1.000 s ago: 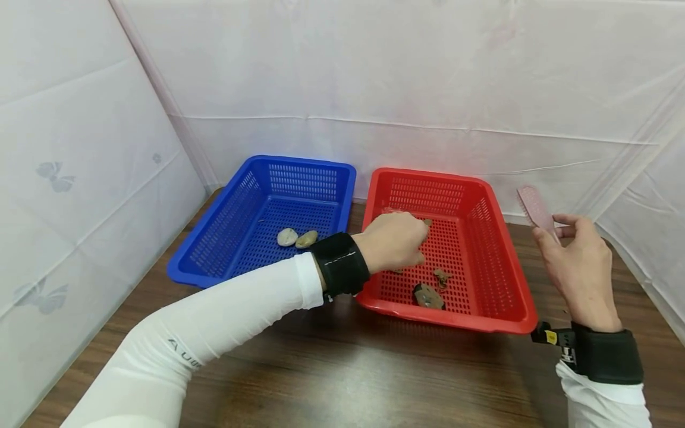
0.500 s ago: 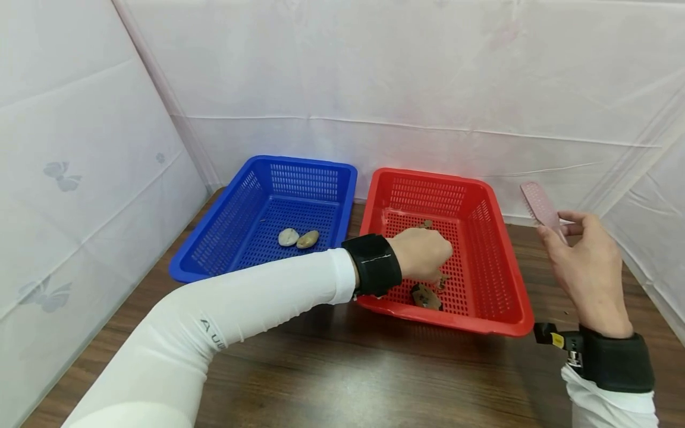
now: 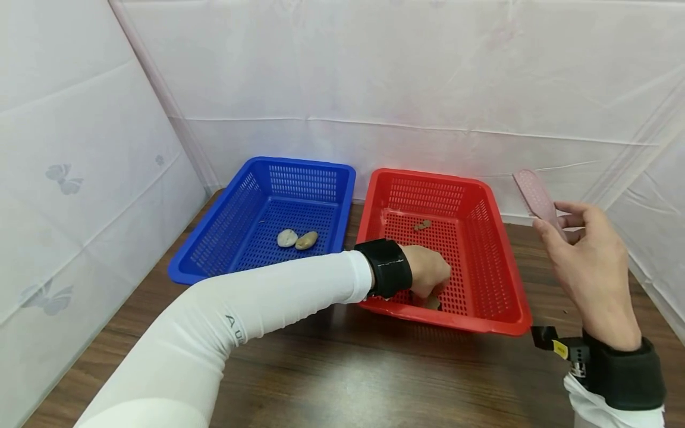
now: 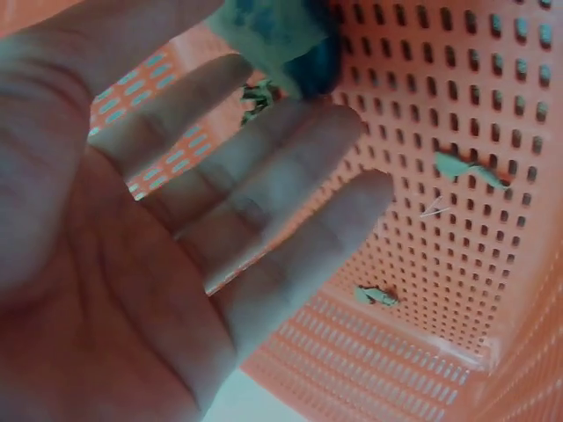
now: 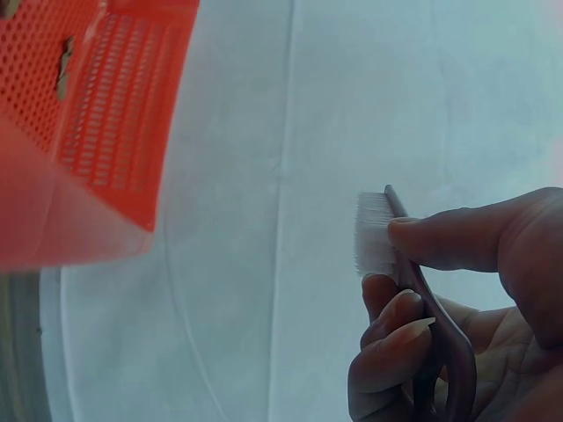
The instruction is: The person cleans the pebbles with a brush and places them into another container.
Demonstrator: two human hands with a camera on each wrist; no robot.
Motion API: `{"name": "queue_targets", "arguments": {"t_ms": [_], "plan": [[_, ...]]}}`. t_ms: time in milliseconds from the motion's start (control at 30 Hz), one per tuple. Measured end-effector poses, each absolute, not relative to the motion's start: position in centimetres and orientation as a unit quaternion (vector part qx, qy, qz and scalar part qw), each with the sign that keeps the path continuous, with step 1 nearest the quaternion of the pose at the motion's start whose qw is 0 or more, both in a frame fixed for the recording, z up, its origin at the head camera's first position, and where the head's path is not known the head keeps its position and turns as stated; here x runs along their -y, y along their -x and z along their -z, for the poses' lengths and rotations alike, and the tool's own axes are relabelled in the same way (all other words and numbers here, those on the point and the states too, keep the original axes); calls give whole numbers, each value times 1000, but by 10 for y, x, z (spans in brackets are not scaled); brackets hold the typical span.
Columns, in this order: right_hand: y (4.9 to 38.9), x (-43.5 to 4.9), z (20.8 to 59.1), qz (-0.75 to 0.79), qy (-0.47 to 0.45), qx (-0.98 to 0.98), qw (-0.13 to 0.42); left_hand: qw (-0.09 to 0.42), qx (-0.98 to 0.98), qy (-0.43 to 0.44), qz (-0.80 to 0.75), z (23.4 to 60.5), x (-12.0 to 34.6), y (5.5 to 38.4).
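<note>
My left hand (image 3: 430, 270) reaches down into the red plastic basket (image 3: 455, 321). In the left wrist view its fingers are fairly straight and spread, the fingertips right by a brown stone with dark patches (image 4: 281, 40). From the head view the hand covers most of that stone. My right hand (image 3: 591, 261) holds a pink brush (image 3: 537, 193) up beside the basket, head upward. The right wrist view shows the thumb and curled fingers gripping the brush near its white bristles (image 5: 376, 233).
Small brown scraps (image 3: 423, 224) lie on the red basket's floor. To the left stands a blue basket (image 3: 302, 163) containing a whitish stone (image 3: 287, 238) and a tan stone (image 3: 307, 240). White sheeting (image 3: 407, 71) rises behind the brown wooden table (image 3: 342, 380).
My left hand has moved nearer and lower in the red basket, from its middle to the stone at the front. The right hand has shifted slightly rightward, still gripping the brush.
</note>
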State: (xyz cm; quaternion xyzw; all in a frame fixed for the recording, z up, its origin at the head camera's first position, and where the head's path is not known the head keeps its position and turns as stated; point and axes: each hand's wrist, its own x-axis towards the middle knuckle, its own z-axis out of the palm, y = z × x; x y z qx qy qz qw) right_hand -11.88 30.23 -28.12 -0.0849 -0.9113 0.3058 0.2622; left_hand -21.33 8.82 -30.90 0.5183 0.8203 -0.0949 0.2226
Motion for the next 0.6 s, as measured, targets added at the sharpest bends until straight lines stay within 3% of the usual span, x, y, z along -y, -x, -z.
{"name": "queue_targets", "arguments": {"t_ms": [600], "plan": [[107, -279, 269, -310, 44, 904, 290, 174, -828, -520, 115, 326, -94, 211]]}}
